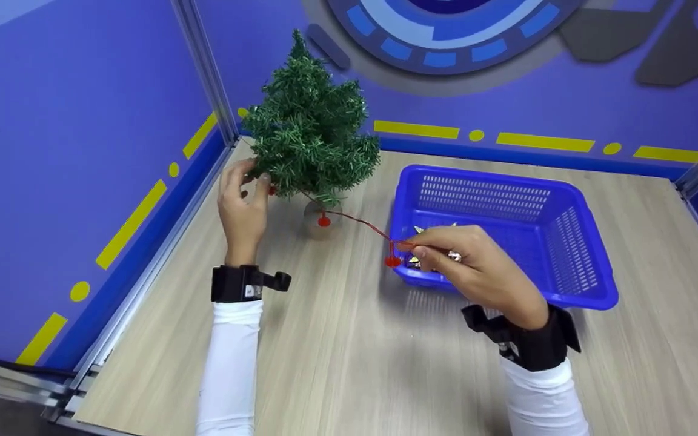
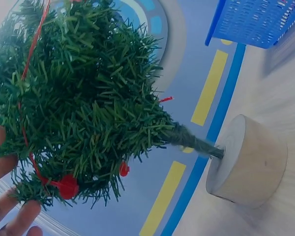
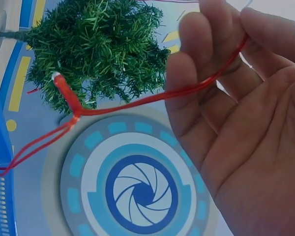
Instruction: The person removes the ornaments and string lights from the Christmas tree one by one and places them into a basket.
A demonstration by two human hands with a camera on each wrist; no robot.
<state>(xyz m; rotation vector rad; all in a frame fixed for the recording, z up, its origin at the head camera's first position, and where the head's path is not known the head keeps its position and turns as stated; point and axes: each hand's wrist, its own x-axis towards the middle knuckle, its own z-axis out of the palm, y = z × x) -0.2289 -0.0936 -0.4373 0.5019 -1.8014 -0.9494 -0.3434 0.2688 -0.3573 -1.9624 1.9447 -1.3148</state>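
A small green artificial Christmas tree (image 1: 312, 127) stands on a round wooden base (image 2: 258, 162). From its lower branches a thin red light string (image 1: 364, 222) runs to the right, with small red pendants (image 1: 323, 221) hanging from it. My right hand (image 1: 488, 272) pinches the string between thumb and forefinger, above the basket's near left corner. A red bulb-like piece (image 3: 66, 91) with a white tip hangs off the cord in the right wrist view. My left hand (image 1: 243, 209) is at the tree's lower left, fingers spread around a branch tip beside a red pendant (image 2: 68, 187).
A blue plastic basket (image 1: 594, 242) stands right of the tree, holding shiny gold and silver ornaments (image 1: 414, 261) near its left end. Blue panels (image 1: 82, 151) with yellow markings wall the wooden table (image 1: 349, 363) at the left and back.
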